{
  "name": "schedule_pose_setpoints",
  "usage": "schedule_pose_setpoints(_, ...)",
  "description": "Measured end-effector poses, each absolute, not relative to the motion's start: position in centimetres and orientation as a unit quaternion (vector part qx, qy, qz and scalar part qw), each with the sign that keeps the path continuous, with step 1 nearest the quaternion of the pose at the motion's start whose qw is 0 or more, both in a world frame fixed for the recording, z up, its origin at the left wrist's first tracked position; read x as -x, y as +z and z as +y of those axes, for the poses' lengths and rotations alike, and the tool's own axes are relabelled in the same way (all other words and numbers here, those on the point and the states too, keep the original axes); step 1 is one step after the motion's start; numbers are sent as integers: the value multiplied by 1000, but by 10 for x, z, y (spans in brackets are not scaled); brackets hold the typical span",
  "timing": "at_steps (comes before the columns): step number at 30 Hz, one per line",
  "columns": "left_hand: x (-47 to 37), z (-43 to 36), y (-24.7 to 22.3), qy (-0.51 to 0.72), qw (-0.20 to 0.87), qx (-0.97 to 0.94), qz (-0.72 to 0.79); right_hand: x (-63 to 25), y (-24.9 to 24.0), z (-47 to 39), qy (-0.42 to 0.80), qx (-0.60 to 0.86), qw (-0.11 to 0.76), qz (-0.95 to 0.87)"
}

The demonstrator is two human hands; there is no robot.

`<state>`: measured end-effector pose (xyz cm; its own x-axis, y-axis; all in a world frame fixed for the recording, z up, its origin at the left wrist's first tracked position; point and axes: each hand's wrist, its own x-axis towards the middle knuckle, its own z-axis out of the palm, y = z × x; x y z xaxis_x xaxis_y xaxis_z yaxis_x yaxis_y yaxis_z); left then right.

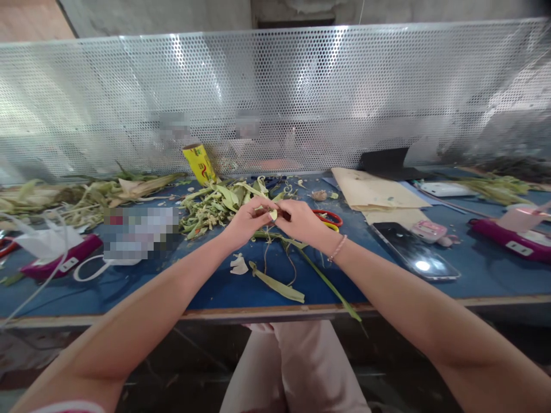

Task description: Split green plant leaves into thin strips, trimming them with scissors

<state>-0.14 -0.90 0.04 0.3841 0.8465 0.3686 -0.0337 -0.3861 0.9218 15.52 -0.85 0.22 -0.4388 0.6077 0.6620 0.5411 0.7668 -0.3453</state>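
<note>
Over the middle of the blue table [206, 287], my left hand [249, 218] and my right hand [299, 218] meet fingertip to fingertip. Both pinch a small yellow-green plant piece [273, 215], mostly hidden by the fingers. Just behind and left of them lies a heap of pale green leaves and stems [210, 209]. A long green stem [329, 278] runs from under my hands toward the front edge. Nearer to me are a flat leaf strip [279, 285] and a white scrap [239, 264]. Red and yellow loop handles [333, 218] show beside my right hand.
A perforated metal screen [275, 86] borders the back. A yellow printed tube [200, 163] leans there. At right lie brown paper [374, 189], a phone [413, 249], a pink case [429, 230] and a purple power strip [512, 238]. Another purple strip [60, 258] sits left, near dried stalks [86, 198].
</note>
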Motion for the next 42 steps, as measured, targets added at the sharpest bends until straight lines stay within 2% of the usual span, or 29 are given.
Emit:
schedule_pose_setpoints(4,-1,-12,2,467,449,-696,308,-155,3,-13,47,321,402,-856)
schedule_pose_setpoints(13,0,-12,5,501,438,-673,322,-162,11,-19,34,229,479,-847)
schedule_pose_setpoints(19,1,-8,3,507,405,-695,309,-159,10,-12,50,247,497,-830)
schedule_pose_setpoints(27,-1,-8,3,495,499,-652,284,-159,7,-5,154,299,522,-784)
schedule_pose_setpoints(34,0,-2,-4,493,512,-630,312,-161,2,3,139,319,517,-782)
schedule_pose_setpoints(42,-1,-5,0,500,529,-611,311,-159,-1,5,205,341,516,-758)
